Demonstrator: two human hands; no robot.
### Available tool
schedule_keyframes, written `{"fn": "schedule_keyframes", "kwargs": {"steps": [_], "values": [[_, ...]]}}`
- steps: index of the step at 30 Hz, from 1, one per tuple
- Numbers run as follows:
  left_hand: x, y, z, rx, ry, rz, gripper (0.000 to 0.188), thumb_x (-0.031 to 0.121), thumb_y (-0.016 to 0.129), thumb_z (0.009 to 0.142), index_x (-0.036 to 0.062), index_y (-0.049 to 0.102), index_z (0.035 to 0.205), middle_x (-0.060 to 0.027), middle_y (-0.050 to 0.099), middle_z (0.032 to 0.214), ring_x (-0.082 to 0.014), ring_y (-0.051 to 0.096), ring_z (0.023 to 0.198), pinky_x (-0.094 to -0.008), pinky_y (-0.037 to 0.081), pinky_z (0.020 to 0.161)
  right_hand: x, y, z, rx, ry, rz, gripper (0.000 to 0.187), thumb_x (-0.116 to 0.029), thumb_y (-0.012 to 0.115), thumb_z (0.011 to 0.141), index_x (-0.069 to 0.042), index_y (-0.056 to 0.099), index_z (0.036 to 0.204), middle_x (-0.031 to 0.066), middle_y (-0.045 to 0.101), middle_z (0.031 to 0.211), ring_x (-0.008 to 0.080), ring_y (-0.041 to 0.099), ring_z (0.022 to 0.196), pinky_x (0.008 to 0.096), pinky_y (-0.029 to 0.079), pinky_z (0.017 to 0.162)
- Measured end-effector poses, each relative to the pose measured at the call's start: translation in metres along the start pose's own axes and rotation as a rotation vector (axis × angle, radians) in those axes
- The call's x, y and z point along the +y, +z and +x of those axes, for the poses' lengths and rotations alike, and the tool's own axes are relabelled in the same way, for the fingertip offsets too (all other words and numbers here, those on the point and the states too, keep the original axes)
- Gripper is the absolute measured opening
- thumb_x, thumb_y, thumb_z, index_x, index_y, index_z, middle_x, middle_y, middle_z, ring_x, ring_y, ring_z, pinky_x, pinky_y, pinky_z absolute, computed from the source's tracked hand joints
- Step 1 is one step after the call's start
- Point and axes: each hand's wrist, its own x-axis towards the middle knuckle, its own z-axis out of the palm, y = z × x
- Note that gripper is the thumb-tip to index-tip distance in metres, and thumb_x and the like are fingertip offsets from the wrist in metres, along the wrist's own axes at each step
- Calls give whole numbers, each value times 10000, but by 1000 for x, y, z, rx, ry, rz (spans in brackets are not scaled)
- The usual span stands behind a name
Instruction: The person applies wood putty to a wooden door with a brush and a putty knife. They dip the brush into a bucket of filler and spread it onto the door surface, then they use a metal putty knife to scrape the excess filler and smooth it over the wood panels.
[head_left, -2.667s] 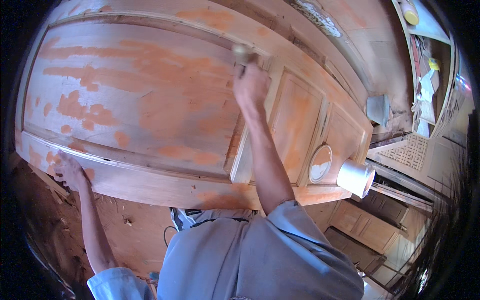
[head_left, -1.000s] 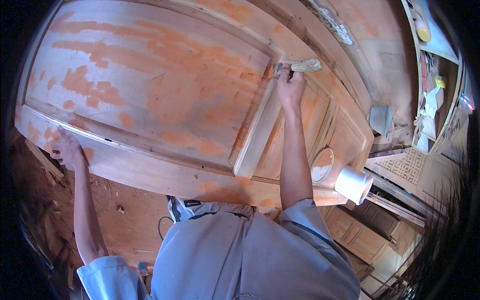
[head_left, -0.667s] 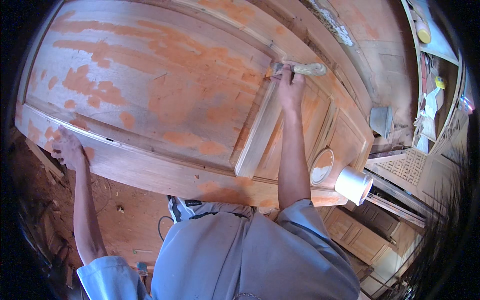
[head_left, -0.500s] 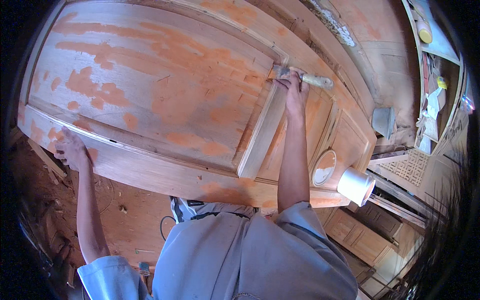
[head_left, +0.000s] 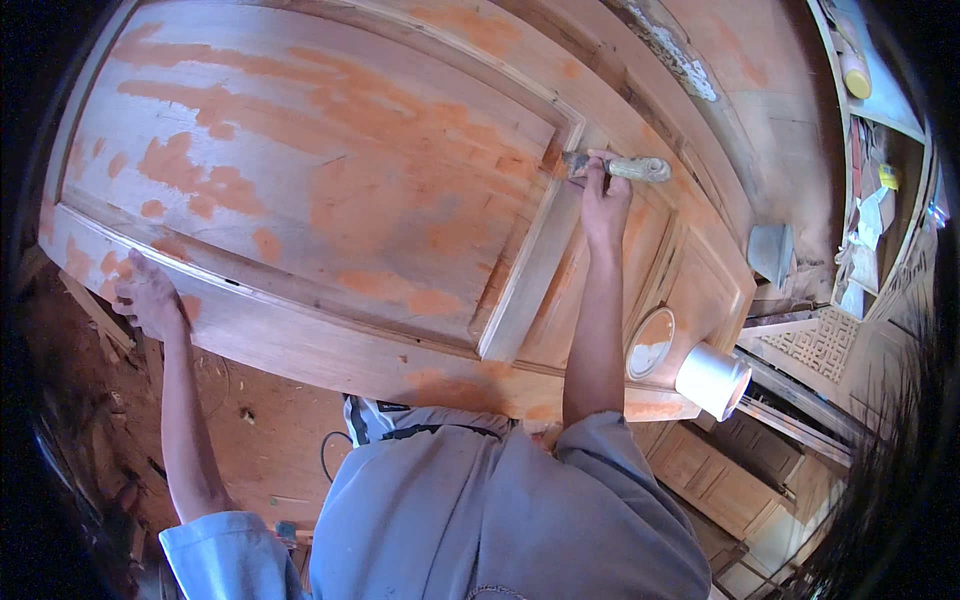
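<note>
My right hand [head_left: 604, 207] grips a putty knife [head_left: 640, 170] with a pale, smeared handle. Its blade [head_left: 576, 163] is at the moulding by the far right corner of a large wooden door panel [head_left: 400, 170]. Orange filler patches [head_left: 200, 165] spread over the panel. At the left, my left hand [head_left: 152, 298] lies on the near edge of the door frame, fingers spread and slightly bent, holding nothing. The fingertips of my right hand are partly hidden behind the handle.
A round white lid with orange filler [head_left: 650, 345] lies on the door's right part, beside a white tub [head_left: 708, 380]. A grey container [head_left: 769, 250] stands beyond the door's right end. Wooden panels [head_left: 730, 475] lie at the lower right; shelving [head_left: 885, 130] stands far right.
My right hand and the putty knife have moved slightly right and nearer to me, the blade shifting towards the moulding. My left hand stays on the door's edge.
</note>
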Motion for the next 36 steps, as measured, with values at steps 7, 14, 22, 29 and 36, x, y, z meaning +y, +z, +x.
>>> {"fn": "schedule_keyframes", "kwargs": {"steps": [7, 14, 22, 29, 36], "values": [[-13, 14, 10, 71, 28, 17, 974, 784, 267, 870, 22, 228, 1475, -312, 167, 1520, -501, 266, 1374, -559, 290, 1102, -11, 16, -10, 17, -148, -304, 126, -101, 503, 980, -17, 582, 1030, 63, 605, 793, 95, 610, 706, 279, 543, 646], [-12, 18, 10, 79, 63, 32, 974, 777, 266, 876, -2, 240, 1458, -327, 185, 1506, -484, 256, 1382, -544, 278, 1110, -6, 35, -16, 69, -173, -200, 157, -130, 501, 982, -3, 577, 1032, 83, 617, 823, 129, 630, 732, 285, 557, 625], [1, 2, -1, 13, -7, -8, 940, 777, 270, 875, 32, 258, 1448, -303, 211, 1489, -522, 325, 1324, -564, 337, 1059, 25, 11, -24, 154, 252, 723, 262, -224, 535, 979, -38, 520, 1163, 116, 595, 974, 249, 654, 858, 405, 605, 790], [-8, 15, 11, 91, -17, 17, 976, 794, 267, 861, 24, 243, 1461, -308, 197, 1497, -532, 334, 1314, -568, 327, 1066, 14, -6, -43, 104, 55, 252, 247, -208, 526, 993, -22, 539, 1154, 99, 590, 921, 222, 657, 799, 377, 608, 750], [5, 0, -6, 52, -48, -14, 980, 795, 267, 861, 25, 237, 1467, -309, 193, 1500, -529, 338, 1314, -570, 323, 1069, -11, 11, -34, 26, 6, -88, 212, -168, 501, 1005, 0, 555, 1122, 85, 603, 946, 172, 651, 783, 327, 599, 742]]}}
